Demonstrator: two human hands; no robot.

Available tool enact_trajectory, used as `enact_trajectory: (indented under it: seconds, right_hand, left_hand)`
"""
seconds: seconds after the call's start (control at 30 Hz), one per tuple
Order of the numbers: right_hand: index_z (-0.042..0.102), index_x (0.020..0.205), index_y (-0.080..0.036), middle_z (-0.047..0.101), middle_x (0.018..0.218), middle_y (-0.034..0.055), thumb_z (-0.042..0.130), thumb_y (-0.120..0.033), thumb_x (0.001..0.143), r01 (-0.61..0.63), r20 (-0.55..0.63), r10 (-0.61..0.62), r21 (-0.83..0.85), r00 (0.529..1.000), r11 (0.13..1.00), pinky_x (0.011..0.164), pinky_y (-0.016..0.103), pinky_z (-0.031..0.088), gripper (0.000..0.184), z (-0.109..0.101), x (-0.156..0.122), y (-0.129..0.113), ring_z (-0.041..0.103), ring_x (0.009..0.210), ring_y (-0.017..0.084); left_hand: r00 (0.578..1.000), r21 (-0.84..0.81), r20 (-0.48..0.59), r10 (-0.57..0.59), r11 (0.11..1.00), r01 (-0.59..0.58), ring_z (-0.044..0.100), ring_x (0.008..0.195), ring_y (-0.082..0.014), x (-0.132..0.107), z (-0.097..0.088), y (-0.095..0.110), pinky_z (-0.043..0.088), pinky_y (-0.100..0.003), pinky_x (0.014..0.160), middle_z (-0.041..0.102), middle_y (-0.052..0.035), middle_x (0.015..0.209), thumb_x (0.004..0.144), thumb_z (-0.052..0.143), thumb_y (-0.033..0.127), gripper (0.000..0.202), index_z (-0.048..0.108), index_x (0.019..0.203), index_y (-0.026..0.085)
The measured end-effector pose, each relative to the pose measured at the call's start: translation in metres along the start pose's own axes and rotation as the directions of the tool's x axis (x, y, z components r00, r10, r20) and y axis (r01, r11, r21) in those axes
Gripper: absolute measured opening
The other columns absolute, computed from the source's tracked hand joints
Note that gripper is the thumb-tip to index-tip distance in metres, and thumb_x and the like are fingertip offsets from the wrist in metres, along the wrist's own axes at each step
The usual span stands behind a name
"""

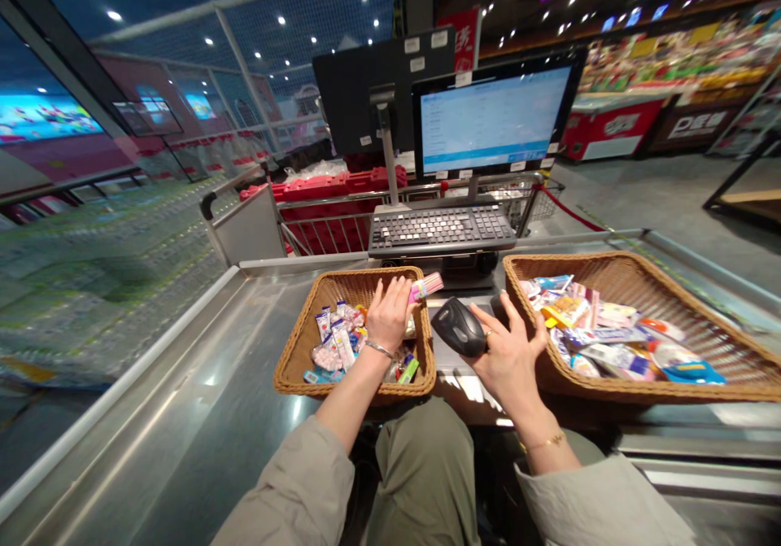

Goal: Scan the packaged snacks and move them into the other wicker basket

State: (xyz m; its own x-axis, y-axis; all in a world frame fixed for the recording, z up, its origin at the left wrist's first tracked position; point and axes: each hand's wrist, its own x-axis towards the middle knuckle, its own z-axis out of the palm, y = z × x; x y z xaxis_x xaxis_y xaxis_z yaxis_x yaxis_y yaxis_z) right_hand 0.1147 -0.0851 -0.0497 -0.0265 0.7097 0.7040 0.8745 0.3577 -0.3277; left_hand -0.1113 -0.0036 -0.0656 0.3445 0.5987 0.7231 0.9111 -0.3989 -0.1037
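My left hand (388,312) is closed on a small pink packet (425,286), held above the right edge of the left wicker basket (293,359), which holds several small snack packets. My right hand (511,349) grips a black barcode scanner (459,326), its head turned toward the pink packet; the outer fingers are spread. The right wicker basket (720,338) just beside my right hand holds several colourful packets.
A grey keyboard (440,228) and a lit monitor (494,116) stand behind the baskets on the steel checkout counter (201,416). A shopping cart (329,224) with red baskets is behind the counter. Shop shelves and a floor aisle lie at the right.
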Motion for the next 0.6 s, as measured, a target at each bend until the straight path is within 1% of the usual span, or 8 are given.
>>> enact_trajectory:
  seconds: [0.2,0.33,0.5,0.6]
  right_hand:
    - [0.075,0.097,-0.023,0.076,0.121,0.0052,0.058,-0.029,0.087,0.011,-0.006,-0.012,-0.003,1.000,1.000,0.119,0.067,0.009,0.021,-0.0007,0.0005,-0.0009,0.042,0.145,0.037]
    - [0.075,0.094,-0.023,0.076,0.120,0.0053,0.059,-0.028,0.087,0.010,-0.013,-0.009,0.006,1.000,1.000,0.119,0.067,0.008,0.019,-0.0008,0.0002,-0.0010,0.042,0.145,0.036]
    - [0.075,0.095,-0.023,0.076,0.121,0.0043,0.060,-0.029,0.087,0.026,-0.014,-0.026,0.002,1.000,1.000,0.119,0.067,0.009,0.018,0.0006,-0.0005,0.0012,0.044,0.144,0.036]
    - [0.074,0.096,-0.024,0.076,0.121,0.0026,0.061,-0.029,0.087,0.030,-0.014,-0.030,0.001,0.999,1.000,0.119,0.067,0.008,0.017,0.0008,-0.0007,0.0016,0.043,0.144,0.036]
  left_hand:
    - [0.999,0.007,-0.030,0.016,1.000,-0.015,0.062,0.131,-0.0256,0.0000,-0.0002,0.0006,0.041,-0.048,0.121,0.067,-0.0135,0.138,0.105,0.050,0.034,0.041,0.062,0.138,0.013]
    - [1.000,0.003,-0.017,0.012,1.000,-0.012,0.062,0.131,-0.0258,0.0001,-0.0005,0.0009,0.042,-0.048,0.121,0.067,-0.0144,0.138,0.105,0.051,0.034,0.042,0.062,0.139,0.013]
    - [0.999,0.011,-0.034,0.035,0.999,-0.034,0.062,0.132,-0.0259,0.0000,-0.0004,0.0000,0.041,-0.047,0.121,0.067,-0.0146,0.138,0.105,0.049,0.033,0.042,0.061,0.138,0.011]
    - [1.000,-0.003,-0.019,0.021,1.000,-0.021,0.061,0.133,-0.0258,-0.0003,0.0001,-0.0004,0.041,-0.048,0.122,0.067,-0.0146,0.139,0.105,0.049,0.034,0.044,0.059,0.142,0.013]
